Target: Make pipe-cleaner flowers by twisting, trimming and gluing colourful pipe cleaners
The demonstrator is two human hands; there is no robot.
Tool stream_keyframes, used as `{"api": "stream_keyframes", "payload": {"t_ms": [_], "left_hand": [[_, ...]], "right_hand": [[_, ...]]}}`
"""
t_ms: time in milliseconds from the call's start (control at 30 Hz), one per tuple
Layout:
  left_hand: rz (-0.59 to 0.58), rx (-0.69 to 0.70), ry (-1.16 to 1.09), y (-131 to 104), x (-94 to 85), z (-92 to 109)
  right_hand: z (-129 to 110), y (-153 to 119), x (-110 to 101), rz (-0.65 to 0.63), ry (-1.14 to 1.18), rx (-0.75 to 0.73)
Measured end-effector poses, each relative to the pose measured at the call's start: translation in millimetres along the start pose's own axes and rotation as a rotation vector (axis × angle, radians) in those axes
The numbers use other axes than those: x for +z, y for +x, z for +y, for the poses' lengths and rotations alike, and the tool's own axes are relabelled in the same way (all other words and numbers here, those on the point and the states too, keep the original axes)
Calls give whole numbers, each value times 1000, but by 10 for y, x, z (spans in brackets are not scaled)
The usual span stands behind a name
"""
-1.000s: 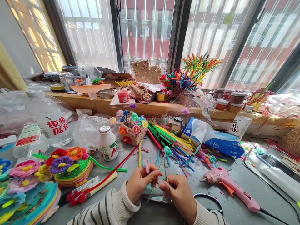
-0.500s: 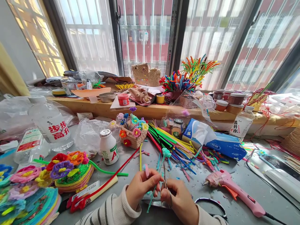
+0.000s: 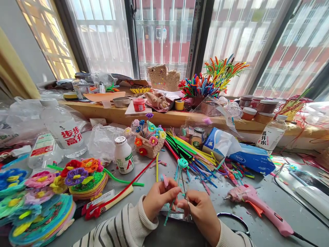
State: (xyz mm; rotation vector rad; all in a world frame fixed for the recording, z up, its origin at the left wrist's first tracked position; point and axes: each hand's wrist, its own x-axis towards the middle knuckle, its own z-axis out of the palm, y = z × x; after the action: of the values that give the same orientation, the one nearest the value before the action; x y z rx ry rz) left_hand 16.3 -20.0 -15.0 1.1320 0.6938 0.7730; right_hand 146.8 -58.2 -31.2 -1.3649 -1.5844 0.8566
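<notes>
Head view: grey worktop (image 3: 264, 236) covered in craft bits, pink glue gun (image 3: 262, 202) lying off to the right. Right hand (image 3: 204, 209) has a narrow grip on a slim metal tool (image 3: 184, 187), scissors or tweezers, can't tell. Left hand (image 3: 160, 199) pinches a turquoise stem (image 3: 168, 214) that seems to run up to the turquoise flower (image 3: 183, 163), plus a little pink piece (image 3: 164, 180). Flower's just beyond both hands, stem slanting down-left, left hand nearer, tool right beside it. Versus half a second ago: same pinches, worktop stuff just sits further right in frame.
</notes>
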Motion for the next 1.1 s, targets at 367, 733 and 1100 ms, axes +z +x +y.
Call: {"api": "stream_keyframes", "payload": {"t_ms": [367, 733, 1100], "left_hand": [[28, -33, -71, -40, 31, 41], [31, 20, -7, 1, -9, 18], [21, 32, 2, -8, -12, 8]], "right_hand": [[-53, -8, -12, 13, -13, -35], [-27, -17, -19, -98, 72, -35], [-118, -26, 6, -180, 49, -46]]}}
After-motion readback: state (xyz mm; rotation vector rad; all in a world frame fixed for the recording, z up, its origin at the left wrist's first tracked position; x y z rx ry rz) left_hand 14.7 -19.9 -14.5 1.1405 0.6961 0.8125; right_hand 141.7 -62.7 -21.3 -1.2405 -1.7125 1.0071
